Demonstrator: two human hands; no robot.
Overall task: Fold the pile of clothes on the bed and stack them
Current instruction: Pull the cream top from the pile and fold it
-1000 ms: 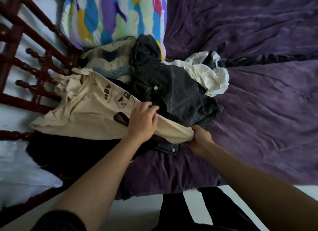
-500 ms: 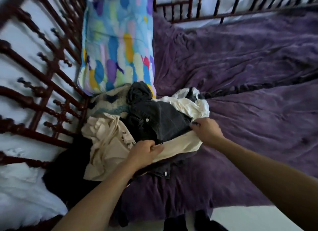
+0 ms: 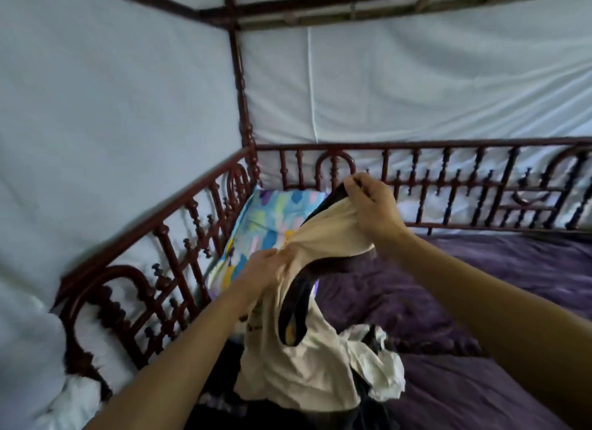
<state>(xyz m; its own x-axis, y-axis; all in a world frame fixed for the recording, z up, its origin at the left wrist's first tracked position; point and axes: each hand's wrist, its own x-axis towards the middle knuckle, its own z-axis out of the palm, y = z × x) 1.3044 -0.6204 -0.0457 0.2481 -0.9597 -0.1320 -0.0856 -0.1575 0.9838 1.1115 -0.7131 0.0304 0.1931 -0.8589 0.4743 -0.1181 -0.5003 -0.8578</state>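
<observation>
Early stage: left hand and right hand pinch the cream T-shirt aloft; unfolded pile at 6 o'clock, no stack visible.

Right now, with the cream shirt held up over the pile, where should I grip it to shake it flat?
Probably at the two top corners either side of the dark-trimmed opening, pinching from above. The cream shirt hangs bunched from your hands: the right hand pinches the trim up high, the left hand clutches a wad lower down.
</observation>
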